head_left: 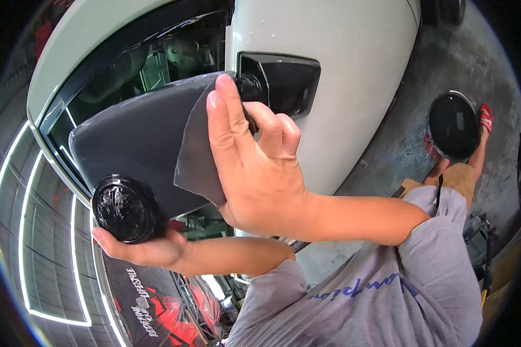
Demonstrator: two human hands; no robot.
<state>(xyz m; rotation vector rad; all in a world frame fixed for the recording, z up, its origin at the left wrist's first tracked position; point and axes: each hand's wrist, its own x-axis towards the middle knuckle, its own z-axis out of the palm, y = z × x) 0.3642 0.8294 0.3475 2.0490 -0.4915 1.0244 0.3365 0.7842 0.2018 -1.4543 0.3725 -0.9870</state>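
Observation:
A dark grey car side-mirror housing (pixel 139 127), matte and smeared, sticks out from a pale car's side. My right hand (pixel 257 168) presses a thin, dark grey sheet of sandpaper (pixel 195 156) against its face. Two of the fingers lie straight along the sheet's upper part, two are bent, and the thumb is hidden. Under the housing's lower left end, my left hand (pixel 147 248) cups a round, glossy black mirror pod (pixel 124 208) that looks wet. Its thumb shows at the pod's lower edge; most of its other fingers are hidden behind.
Beside my right hand, a black mirror mount (pixel 292 84) joins the pale car body panel (pixel 341 69). The side window (pixel 179 61) lies behind the housing. A round black stool (pixel 454 126) stands by feet in red sandals (pixel 486 118). Bright strip lights (pixel 75 260) show at left.

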